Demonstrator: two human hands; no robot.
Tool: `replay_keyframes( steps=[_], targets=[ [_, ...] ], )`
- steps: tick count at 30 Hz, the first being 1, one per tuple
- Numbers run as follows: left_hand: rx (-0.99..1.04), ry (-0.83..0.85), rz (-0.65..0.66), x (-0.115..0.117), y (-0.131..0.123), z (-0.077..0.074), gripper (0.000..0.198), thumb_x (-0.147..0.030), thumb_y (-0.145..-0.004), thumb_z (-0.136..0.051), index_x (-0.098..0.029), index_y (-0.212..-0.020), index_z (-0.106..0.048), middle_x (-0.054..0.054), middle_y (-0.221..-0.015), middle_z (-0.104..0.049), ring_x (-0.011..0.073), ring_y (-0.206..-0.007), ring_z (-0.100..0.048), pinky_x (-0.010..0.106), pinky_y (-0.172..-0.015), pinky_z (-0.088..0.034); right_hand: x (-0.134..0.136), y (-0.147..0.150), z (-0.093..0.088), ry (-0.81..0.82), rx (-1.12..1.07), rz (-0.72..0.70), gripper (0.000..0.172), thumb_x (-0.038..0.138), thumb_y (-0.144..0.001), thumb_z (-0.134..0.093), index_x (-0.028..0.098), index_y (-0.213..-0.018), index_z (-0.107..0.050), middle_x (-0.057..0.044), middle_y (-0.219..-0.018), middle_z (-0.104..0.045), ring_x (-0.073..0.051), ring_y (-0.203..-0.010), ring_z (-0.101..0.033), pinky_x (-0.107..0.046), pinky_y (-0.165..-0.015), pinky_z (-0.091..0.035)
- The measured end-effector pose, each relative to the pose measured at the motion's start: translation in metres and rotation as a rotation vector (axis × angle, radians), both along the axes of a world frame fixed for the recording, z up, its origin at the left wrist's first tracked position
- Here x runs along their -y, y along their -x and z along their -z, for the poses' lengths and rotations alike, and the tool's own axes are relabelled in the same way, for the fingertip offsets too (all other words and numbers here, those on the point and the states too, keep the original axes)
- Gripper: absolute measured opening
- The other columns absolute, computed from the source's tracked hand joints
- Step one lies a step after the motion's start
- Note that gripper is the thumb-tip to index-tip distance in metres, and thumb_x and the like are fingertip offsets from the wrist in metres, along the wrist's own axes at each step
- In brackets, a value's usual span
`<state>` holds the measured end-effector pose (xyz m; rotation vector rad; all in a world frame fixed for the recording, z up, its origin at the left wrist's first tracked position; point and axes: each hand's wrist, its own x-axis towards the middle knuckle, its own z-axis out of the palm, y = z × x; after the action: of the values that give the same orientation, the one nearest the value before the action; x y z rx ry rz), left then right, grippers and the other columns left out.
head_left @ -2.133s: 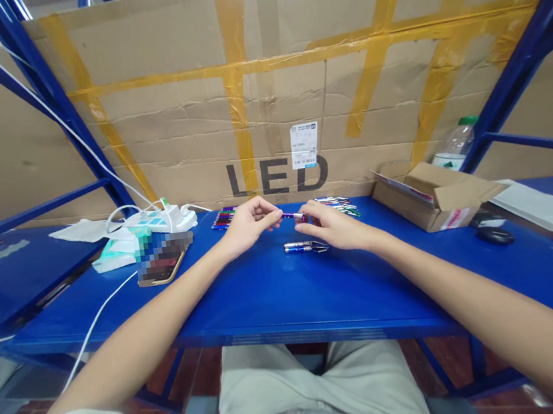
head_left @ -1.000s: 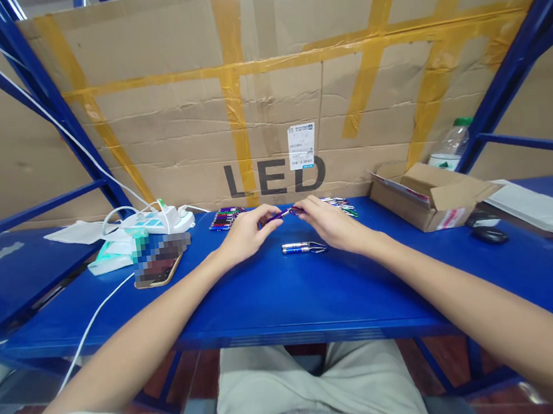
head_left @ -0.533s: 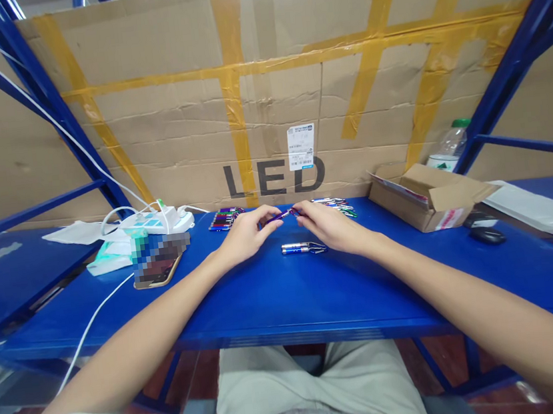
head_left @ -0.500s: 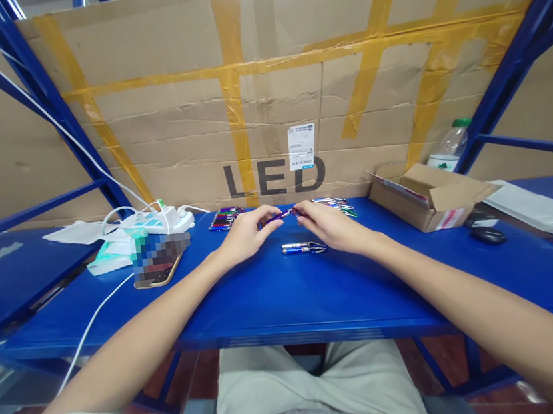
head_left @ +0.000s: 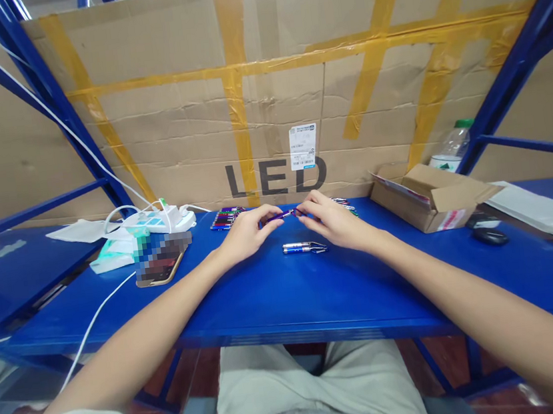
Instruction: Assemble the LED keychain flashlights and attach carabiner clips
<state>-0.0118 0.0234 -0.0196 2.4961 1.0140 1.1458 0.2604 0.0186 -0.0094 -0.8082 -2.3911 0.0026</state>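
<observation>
Between both hands is a slim purple keychain flashlight (head_left: 280, 216), held level just above the blue table. My left hand (head_left: 247, 232) is closed on its left part. At the right end, the fingers of my right hand (head_left: 335, 221) pinch what looks like its clip; the fingertips partly hide it. Just below the hands lies a blue keychain flashlight (head_left: 298, 248) with a metal clip at its right end. Beyond my left hand a row of several multicoloured flashlights (head_left: 225, 219) lies on the table. More flashlights (head_left: 345, 204) lie behind my right hand, mostly covered.
An open cardboard box (head_left: 424, 199), a bottle (head_left: 452, 148) and a black mouse (head_left: 490, 236) are at the right. On the left are a phone (head_left: 165, 261), a white power strip (head_left: 157, 220) and a green-white packet (head_left: 115, 250). A large taped cardboard sheet (head_left: 186, 124) stands behind the table.
My right hand's fingers have lifted and shifted slightly at the clip end of the purple flashlight. My left hand keeps its hold, and the blue flashlight stays put.
</observation>
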Motion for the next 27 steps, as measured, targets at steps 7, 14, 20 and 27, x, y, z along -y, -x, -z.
replay_keyframes(
  steps=[7, 14, 20, 27],
  targets=[
    [-0.008, 0.010, 0.018, -0.0001, 0.0003, -0.0013, 0.032, -0.046, -0.106, -0.066, -0.022, -0.122, -0.077, 0.006, -0.111, -0.082, 0.0211, -0.088, -0.071, 0.033, -0.084, -0.052, -0.0044, -0.0013, 0.0012, -0.001, 0.065, 0.060, 0.027, 0.036, -0.113, -0.049, 0.022, -0.111, -0.071, -0.010, -0.097, -0.071, -0.028, -0.093, -0.064, -0.038, -0.084, -0.047],
    [-0.012, 0.004, 0.037, -0.0001, 0.0004, -0.0013, 0.032, -0.046, -0.106, -0.065, -0.022, -0.123, -0.078, 0.007, -0.115, -0.083, 0.0223, -0.092, -0.073, 0.034, -0.087, -0.054, -0.0027, 0.0011, -0.0015, 0.027, 0.001, 0.052, 0.028, 0.035, -0.108, -0.054, 0.021, -0.094, -0.073, -0.007, -0.085, -0.072, -0.022, -0.076, -0.062, -0.033, -0.073, -0.042],
    [-0.025, 0.000, 0.049, 0.0000, 0.0013, -0.0018, 0.033, -0.047, -0.106, -0.065, -0.023, -0.124, -0.078, 0.007, -0.116, -0.082, 0.0225, -0.095, -0.074, 0.033, -0.085, -0.053, -0.0025, 0.0011, -0.0020, 0.077, -0.027, 0.034, 0.030, 0.034, -0.107, -0.054, 0.020, -0.089, -0.075, -0.004, -0.080, -0.072, -0.019, -0.070, -0.058, -0.033, -0.069, -0.037],
    [-0.027, 0.014, 0.056, 0.0018, 0.0004, -0.0040, 0.033, -0.047, -0.106, -0.066, -0.022, -0.123, -0.078, 0.008, -0.121, -0.082, 0.0255, -0.106, -0.076, 0.035, -0.094, -0.056, -0.0036, 0.0007, -0.0020, 0.097, -0.030, 0.021, 0.038, 0.039, -0.109, -0.052, 0.021, -0.091, -0.079, -0.004, -0.078, -0.072, -0.019, -0.070, -0.059, -0.033, -0.070, -0.037]
  ],
)
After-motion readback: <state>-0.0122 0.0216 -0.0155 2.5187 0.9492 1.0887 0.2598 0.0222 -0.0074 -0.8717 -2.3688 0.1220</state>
